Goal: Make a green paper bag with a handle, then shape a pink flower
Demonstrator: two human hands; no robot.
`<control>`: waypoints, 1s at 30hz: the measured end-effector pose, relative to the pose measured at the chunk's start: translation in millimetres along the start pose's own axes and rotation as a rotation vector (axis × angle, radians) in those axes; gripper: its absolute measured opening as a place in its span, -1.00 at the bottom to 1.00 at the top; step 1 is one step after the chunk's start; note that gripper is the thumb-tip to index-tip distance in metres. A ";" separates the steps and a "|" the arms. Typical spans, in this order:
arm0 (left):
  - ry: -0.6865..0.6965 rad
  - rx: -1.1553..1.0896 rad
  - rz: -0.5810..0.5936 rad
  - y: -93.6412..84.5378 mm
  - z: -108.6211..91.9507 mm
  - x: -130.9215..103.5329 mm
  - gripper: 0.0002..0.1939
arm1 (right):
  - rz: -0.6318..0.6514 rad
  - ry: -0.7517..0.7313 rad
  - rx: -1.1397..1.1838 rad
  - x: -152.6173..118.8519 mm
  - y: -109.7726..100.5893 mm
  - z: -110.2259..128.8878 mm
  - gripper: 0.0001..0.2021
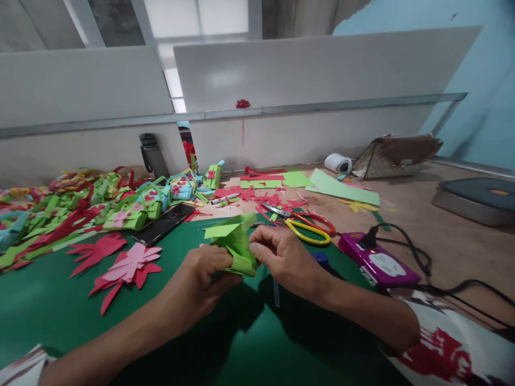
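A folded light-green paper piece (235, 241), shaped like a small open box or bag, is held above the green mat (52, 305). My left hand (207, 273) grips its left side, with the fingers wrapped round the lower edge. At its right edge, my right hand (281, 257) pinches the paper between thumb and fingers. A clear stick (276, 292) shows below my right hand. Just beyond are yellow-handled scissors (309, 232) and a red-handled pair (322, 219). A blue-handled tool (322, 259) lies partly hidden behind my right wrist.
Pink and red paper flowers (132, 262), a black phone (163, 225) and a heap of paper bags (92, 203) lie left. Paper scraps and green sheets (346, 187) lie beyond. Rightward are a purple power strip (380, 262) with cables, a handbag (398, 155) and a case (475, 201).
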State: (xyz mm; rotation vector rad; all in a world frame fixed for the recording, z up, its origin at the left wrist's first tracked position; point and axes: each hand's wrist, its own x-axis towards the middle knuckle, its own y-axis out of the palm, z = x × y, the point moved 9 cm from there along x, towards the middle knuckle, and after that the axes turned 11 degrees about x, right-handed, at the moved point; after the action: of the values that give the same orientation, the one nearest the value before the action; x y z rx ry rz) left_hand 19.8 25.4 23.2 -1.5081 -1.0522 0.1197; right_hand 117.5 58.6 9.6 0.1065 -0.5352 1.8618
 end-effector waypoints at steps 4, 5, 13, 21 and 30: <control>0.030 0.100 -0.026 0.6 0.1 -2.8 -0.84 | -0.005 -0.001 -0.033 -0.9 -1.6 2.0 -0.85; 0.051 0.130 -0.043 -0.1 -1.6 -3.6 -0.82 | -0.002 -0.004 -0.035 -1.2 -1.6 2.5 -0.85; 0.133 0.273 -0.065 -2.2 -9.0 -4.9 -0.80 | 0.070 -0.034 0.057 -1.5 3.3 3.3 -0.71; 0.230 0.319 0.078 8.9 -17.4 -5.9 -0.81 | 0.111 0.059 0.269 3.0 5.7 -10.1 -0.60; 0.364 0.515 0.188 24.4 -35.7 -9.0 -0.81 | 0.079 0.130 0.215 2.5 2.4 -15.0 -0.55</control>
State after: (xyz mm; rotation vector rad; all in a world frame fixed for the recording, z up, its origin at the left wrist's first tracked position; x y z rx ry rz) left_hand 49.5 -3.4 7.9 -1.0996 -0.5310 0.2203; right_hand 117.2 66.4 -3.7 0.1071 -0.2517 1.9844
